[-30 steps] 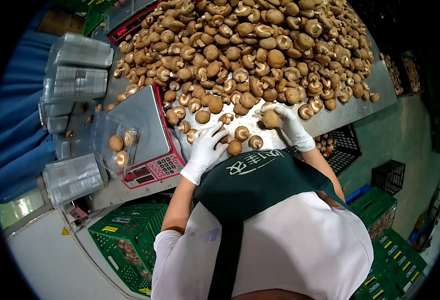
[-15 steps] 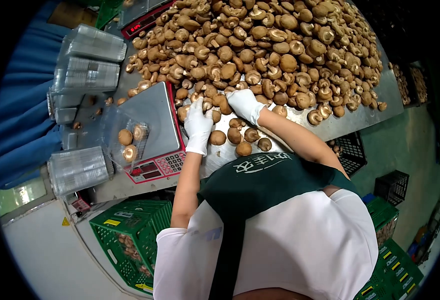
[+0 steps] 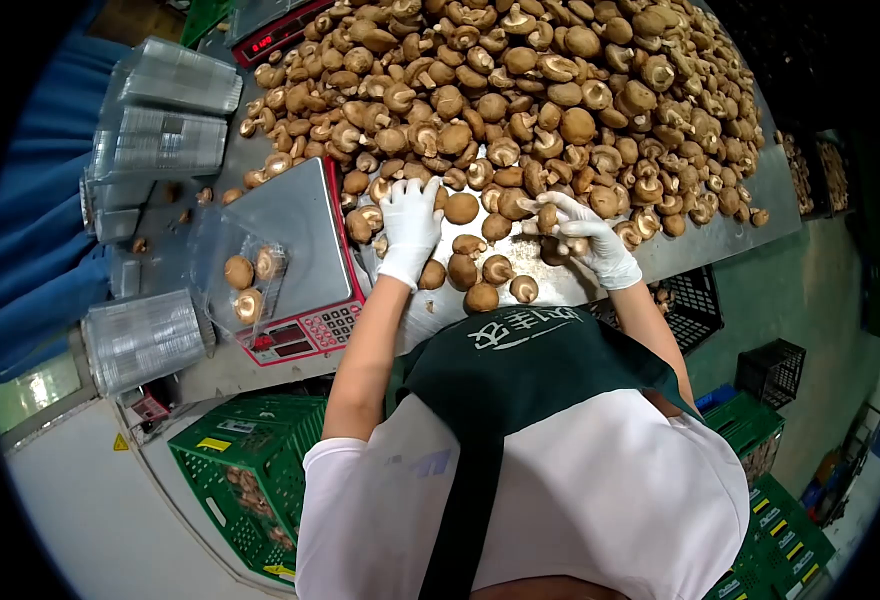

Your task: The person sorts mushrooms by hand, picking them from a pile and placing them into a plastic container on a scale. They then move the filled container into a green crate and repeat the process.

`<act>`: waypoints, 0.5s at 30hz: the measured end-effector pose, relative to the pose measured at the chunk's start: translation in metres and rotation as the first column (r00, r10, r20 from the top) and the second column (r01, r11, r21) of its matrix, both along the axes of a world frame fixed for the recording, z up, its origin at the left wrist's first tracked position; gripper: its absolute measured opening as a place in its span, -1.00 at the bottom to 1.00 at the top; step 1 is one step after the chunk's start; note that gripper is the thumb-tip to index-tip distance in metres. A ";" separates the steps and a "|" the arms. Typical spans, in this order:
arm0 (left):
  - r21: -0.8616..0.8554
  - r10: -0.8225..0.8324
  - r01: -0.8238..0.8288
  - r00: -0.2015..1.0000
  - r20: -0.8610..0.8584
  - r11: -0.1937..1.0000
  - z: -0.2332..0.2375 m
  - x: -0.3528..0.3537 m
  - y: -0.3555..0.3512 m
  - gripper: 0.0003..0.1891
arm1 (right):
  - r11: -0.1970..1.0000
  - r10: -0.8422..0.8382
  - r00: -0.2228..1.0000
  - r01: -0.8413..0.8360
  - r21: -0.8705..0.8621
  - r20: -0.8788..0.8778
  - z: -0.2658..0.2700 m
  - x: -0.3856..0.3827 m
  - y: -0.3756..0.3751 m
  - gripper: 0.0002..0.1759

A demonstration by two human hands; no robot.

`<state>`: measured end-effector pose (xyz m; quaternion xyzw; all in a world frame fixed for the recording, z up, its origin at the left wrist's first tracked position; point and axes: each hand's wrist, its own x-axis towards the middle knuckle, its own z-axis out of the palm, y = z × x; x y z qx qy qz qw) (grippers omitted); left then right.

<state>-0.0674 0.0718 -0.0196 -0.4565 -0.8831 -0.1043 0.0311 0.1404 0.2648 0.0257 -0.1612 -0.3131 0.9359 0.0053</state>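
A large heap of brown mushrooms covers the far part of the metal table. My left hand, white-gloved, lies palm down over mushrooms at the heap's near edge, its fingers spread. At the right, my right hand, also gloved, has its fingers curled round a mushroom. Several loose mushrooms are on the metal between and below my hands. Left of my left hand stands a red-edged scale; a clear plastic tray on it holds mushrooms.
Stacks of clear trays stand along the left. A second scale is at the top left. Green crates with mushrooms are below the table, and a black crate is beside its right edge.
My right hand has moved right and nearer the body, turned over, and now has a mushroom in its fingers. My left hand has shifted slightly, its fingers spread over the mushrooms.
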 end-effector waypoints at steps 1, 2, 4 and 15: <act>-0.083 0.010 -0.010 1.000 -0.004 0.997 0.001 -0.002 0.008 -0.46 | 0.999 -0.006 1.000 0.006 0.049 -0.007 0.003 -0.007 -0.003 -0.52; -0.165 0.021 -0.023 1.000 -0.010 0.986 0.002 -0.004 0.012 -0.44 | 0.996 -0.022 0.999 0.018 0.089 0.046 0.001 -0.016 -0.005 -0.61; -0.158 -0.011 0.007 1.000 -0.024 0.987 0.000 -0.006 0.010 -0.44 | 0.943 0.014 0.989 -0.061 0.327 0.147 0.011 -0.039 -0.004 -0.80; 0.231 -0.458 -0.750 -0.107 0.882 0.620 0.042 -0.002 -0.034 -0.57 | -0.394 -0.168 0.986 -0.044 0.918 -0.024 -0.024 -0.159 -0.015 -0.58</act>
